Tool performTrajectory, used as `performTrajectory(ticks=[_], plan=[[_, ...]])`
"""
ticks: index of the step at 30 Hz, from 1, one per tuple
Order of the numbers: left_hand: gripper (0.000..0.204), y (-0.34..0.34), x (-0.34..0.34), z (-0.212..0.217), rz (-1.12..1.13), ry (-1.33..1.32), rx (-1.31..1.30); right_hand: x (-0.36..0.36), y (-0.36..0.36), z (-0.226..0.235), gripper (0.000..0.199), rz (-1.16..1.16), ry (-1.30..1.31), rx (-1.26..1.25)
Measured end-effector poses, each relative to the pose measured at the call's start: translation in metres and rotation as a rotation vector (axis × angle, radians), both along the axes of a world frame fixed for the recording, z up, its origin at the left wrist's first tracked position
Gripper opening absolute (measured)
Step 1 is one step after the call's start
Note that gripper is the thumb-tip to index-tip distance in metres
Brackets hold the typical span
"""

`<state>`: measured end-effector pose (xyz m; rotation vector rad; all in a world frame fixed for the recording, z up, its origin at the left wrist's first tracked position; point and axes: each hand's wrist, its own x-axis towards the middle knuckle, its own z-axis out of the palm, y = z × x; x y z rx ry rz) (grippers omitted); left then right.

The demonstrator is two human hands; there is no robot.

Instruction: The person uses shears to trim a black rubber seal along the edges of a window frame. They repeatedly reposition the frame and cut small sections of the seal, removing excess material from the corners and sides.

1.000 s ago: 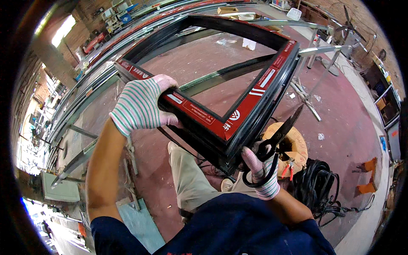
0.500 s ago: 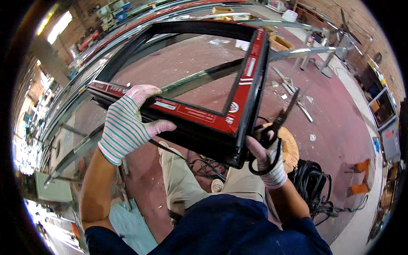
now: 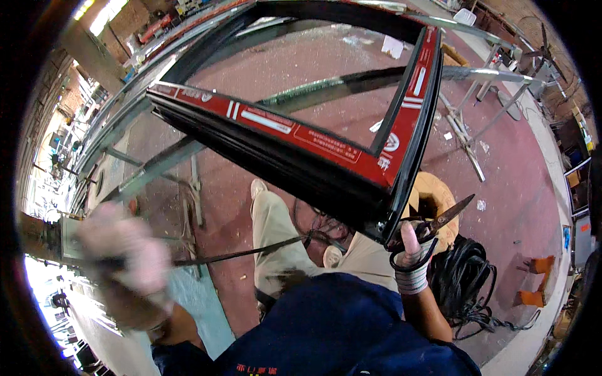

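Down at the near right, your right hand point(image 3: 411, 254) grips black-handled scissors point(image 3: 433, 227) beneath the black-and-red window frame point(image 3: 351, 160) corner; your blurred left hand point(image 3: 125, 263) pulls a black rubber strip point(image 3: 244, 252), fingers unclear.

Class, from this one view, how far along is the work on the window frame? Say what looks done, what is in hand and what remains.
Done: the black frame is joined, its red film on. In hand: the blurred left hand draws a thin black strip taut from the near corner; the right hand holds scissors there. Left: the strip looks uncut, a black coil waiting.
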<state>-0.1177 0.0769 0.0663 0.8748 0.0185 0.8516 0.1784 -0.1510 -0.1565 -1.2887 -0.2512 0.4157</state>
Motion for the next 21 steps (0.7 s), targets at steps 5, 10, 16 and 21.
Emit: performTrajectory(ticks=[5,10,16,21], plan=[[0.039,0.07,-0.182,0.046,0.528,0.151,0.32,0.009,-0.023,-0.031,0.024,-0.057,-0.002,-0.084],[0.042,0.163,-0.28,-0.064,1.321,0.71,0.182,0.019,-0.014,-0.051,0.023,-0.15,-0.008,-0.052],[0.04,0.169,-0.26,-0.334,1.458,1.548,-0.087,0.031,-0.009,-0.051,0.017,-0.187,0.093,-0.088],[0.039,0.128,-0.148,-0.356,1.243,1.497,0.407,0.028,-0.014,-0.009,0.018,-0.083,0.004,-0.094]])
